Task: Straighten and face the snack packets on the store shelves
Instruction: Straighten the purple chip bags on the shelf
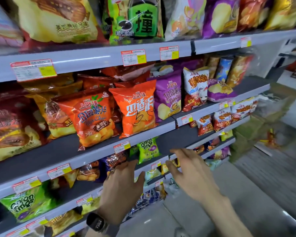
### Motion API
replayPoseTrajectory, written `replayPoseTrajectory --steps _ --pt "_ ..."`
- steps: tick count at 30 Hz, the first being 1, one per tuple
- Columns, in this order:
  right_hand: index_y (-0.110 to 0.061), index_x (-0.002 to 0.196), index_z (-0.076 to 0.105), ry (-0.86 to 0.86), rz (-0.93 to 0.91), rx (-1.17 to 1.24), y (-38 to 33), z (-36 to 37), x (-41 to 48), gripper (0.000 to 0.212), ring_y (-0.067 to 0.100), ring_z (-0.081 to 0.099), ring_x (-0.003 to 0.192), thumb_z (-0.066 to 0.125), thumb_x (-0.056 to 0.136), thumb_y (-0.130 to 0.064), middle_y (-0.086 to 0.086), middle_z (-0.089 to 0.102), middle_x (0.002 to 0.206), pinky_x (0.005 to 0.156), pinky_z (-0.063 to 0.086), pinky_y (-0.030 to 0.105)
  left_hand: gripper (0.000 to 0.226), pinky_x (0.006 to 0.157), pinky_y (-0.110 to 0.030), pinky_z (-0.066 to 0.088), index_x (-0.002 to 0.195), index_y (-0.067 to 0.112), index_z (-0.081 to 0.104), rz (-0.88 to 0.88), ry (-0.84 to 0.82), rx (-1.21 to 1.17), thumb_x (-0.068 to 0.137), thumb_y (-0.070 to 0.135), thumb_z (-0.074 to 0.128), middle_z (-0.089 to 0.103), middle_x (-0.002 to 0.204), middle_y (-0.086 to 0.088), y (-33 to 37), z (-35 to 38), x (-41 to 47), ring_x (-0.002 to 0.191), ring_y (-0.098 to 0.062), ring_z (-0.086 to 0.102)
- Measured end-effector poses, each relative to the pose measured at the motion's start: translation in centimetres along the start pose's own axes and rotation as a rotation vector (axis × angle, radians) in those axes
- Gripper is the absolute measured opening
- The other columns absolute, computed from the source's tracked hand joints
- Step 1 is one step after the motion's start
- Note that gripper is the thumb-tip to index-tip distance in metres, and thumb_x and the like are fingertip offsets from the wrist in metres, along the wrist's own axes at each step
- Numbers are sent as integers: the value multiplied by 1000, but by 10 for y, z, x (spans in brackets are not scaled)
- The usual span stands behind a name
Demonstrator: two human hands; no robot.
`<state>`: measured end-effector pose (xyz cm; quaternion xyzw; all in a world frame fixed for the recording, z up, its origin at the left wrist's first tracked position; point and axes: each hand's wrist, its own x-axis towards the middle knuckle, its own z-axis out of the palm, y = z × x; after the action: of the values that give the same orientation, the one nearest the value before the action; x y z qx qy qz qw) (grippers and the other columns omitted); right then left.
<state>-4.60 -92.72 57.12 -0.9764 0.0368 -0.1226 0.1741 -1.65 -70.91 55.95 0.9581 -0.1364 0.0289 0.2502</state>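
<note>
Both hands reach toward the snack shelving with fingers straight and spread, grasping nothing. The left hand [122, 187], a watch [95, 222] on its wrist, has its fingertips at the lower edge of a dark packet [114, 160] on the lower shelf [89, 185]; whether they touch it cannot be told. The right hand [191, 175] is held just right of a green onion-rings packet [148, 150], apart from it, fingertips near the front rail of the shelf above. On that upper shelf [50, 151] an orange packet [136, 108] stands upright facing out, and beside it a tomato-chip packet [92, 120] sits at the front edge, tilted. The shelves are grey with dark boards, and red-and-yellow price tags [122, 146] line their rails. More packets fill the rows above and below. To the right lies a grey floor [246, 194], blurred further back.
</note>
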Motion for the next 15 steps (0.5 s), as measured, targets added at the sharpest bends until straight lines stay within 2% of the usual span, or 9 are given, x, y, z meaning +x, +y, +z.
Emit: replayPoseTrajectory --steps 2,4,7,9,11,12,13,15 --pt "-24 136 62 -9 38 0 21 1 8 44 23 59 123 58 100 -49 -3 66 130 96 51 38 46 88 -39 57 143 33 54 -6 -6 36 102 54 53 67 131 11 16 7 12 116 -20 67" --pt "-24 134 64 -19 77 11 46 3 20 42 25 59 122 59 100 -48 -1 67 129 94 50 38 41 82 -39 58 134 32 57 -13 -11 68 101 55 53 68 118 11 32 16 28 106 -20 68" --pt "-25 134 65 -28 111 40 86 4 50 42 26 60 119 58 100 -48 0 68 128 90 51 38 37 74 -39 56 121 21 56 -54 -22 101 99 51 54 63 98 1 57 36 60 92 -27 65" --pt "-27 138 62 -53 125 68 115 2 72 44 23 59 122 56 100 -50 -1 65 131 90 51 38 40 74 -41 59 129 24 55 -83 -1 114 100 51 54 61 95 0 76 51 86 92 -28 66" --pt "-29 138 61 -58 135 107 147 -4 96 45 22 60 122 57 100 -51 -2 64 130 88 54 39 59 83 -42 59 155 32 39 -103 23 122 102 55 51 65 123 1 98 65 115 111 -26 66" --pt "-28 137 62 -51 136 125 162 -7 109 45 24 62 120 58 99 -51 -1 65 127 85 55 41 69 88 -42 58 163 30 28 -115 38 113 103 55 51 59 142 0 109 71 131 123 -26 62" --pt "-28 136 64 -47 135 138 178 -9 122 46 26 64 116 59 97 -52 1 67 124 81 55 41 75 92 -41 55 166 28 19 -131 60 89 103 55 51 50 154 0 119 77 146 132 -27 57" --pt "-27 136 63 -55 118 167 208 -15 150 48 29 64 115 58 95 -52 3 67 126 80 58 44 84 97 -40 51 168 22 12 -153 121 12 102 51 56 38 164 -1 137 88 173 143 -27 47"
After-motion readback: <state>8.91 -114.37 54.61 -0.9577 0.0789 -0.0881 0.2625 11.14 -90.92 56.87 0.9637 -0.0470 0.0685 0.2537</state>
